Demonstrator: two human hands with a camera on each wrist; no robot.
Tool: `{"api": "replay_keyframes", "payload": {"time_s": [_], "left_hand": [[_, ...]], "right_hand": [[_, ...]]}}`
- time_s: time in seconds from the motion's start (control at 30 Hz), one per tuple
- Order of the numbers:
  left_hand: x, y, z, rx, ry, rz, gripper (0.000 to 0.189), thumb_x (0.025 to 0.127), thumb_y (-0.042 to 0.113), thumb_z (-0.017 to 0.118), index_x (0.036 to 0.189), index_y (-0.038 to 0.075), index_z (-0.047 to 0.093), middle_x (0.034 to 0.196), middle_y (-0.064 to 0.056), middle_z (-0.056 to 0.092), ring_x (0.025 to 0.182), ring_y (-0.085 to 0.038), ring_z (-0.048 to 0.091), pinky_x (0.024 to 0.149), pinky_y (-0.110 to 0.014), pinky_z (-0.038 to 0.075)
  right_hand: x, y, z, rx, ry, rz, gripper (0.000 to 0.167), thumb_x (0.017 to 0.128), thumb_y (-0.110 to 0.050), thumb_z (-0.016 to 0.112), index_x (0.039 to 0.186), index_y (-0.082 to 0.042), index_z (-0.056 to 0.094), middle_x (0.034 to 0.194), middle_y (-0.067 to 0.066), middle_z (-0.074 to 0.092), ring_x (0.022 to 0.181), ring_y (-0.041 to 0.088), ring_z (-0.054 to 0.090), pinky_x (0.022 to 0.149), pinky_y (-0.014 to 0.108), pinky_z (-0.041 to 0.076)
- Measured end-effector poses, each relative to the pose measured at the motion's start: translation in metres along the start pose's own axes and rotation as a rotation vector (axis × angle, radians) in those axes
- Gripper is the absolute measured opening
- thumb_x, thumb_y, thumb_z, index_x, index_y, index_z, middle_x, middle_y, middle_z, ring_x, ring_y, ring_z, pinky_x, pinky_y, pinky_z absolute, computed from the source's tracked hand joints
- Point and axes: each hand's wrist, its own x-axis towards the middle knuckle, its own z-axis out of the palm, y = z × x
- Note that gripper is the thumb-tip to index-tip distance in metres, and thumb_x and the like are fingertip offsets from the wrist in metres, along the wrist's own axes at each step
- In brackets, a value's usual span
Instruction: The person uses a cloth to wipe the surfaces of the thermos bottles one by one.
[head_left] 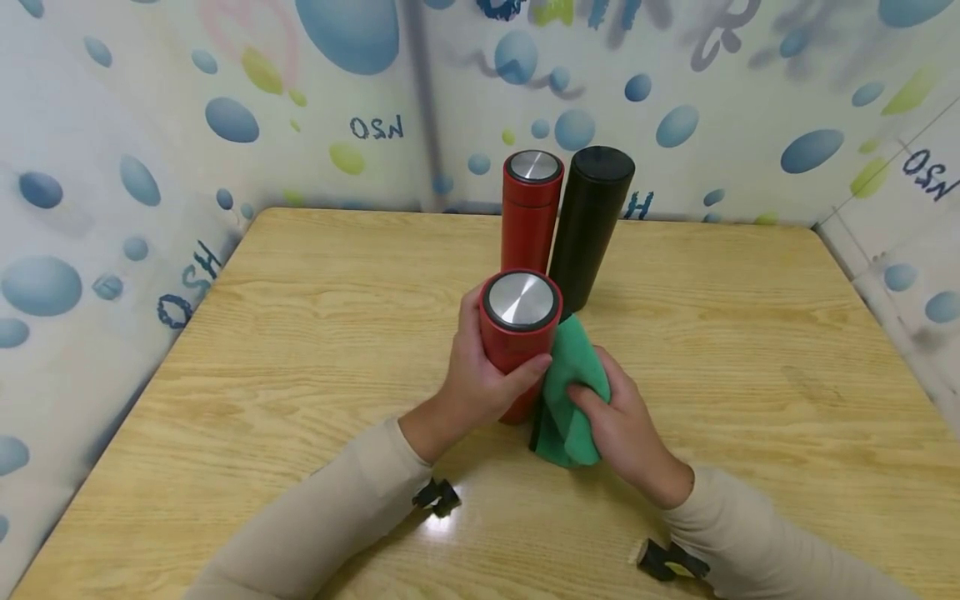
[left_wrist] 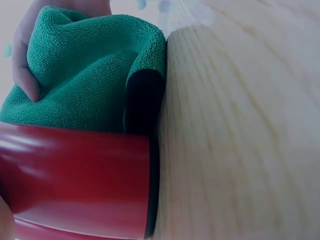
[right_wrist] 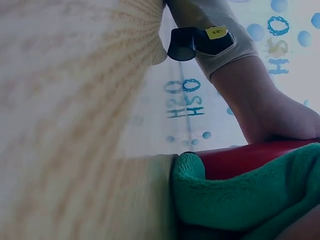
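Note:
A red thermos with a brushed-metal lid top [head_left: 517, 348] stands upright near the middle of the table. My left hand [head_left: 478, 382] grips it from the left side, thumb across its front. With my right hand [head_left: 628, 429] I hold a folded green cloth [head_left: 572, 367] against the thermos's right side. In the left wrist view, the fluffy green cloth [left_wrist: 90, 65] with a dark edge touches the red wall of the thermos [left_wrist: 80, 175], whose black-rimmed base is on the table. The right wrist view shows the cloth [right_wrist: 240, 200] along the thermos [right_wrist: 235, 159].
Behind the held thermos stand a second red thermos [head_left: 527, 233] and a black thermos [head_left: 588, 237], close together. The wooden table [head_left: 337, 333] meets a patterned wall covering [head_left: 360, 175] at its back edge. Both wrists wear black camera mounts [head_left: 437, 497].

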Motion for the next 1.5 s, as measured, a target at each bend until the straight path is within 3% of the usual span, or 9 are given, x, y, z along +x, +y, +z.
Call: {"api": "replay_keyframes", "payload": {"time_s": [0.73,1.5], "left_hand": [[0.0,0.0,0.001,-0.022,0.005,0.004,0.087,0.088,0.056,0.067,0.142,0.001,0.027,0.137,-0.02,0.049,0.127,-0.027,0.05,0.099,-0.041,0.055],[0.0,-0.002,0.002,-0.006,0.021,-0.006,0.091,0.086,0.061,0.067,0.142,0.0,0.027,0.137,-0.019,0.05,0.127,-0.026,0.051,0.099,-0.04,0.054]], "right_hand": [[0.002,0.008,0.003,0.004,-0.02,-0.023,0.045,0.098,-0.001,0.048,0.142,-0.009,0.046,0.129,0.009,0.057,0.112,0.02,0.055,0.096,0.026,0.049],[0.006,0.016,0.003,-0.011,-0.013,-0.032,0.045,0.096,-0.001,0.05,0.14,-0.009,0.048,0.124,0.01,0.059,0.108,0.022,0.056,0.095,0.028,0.049]]}}
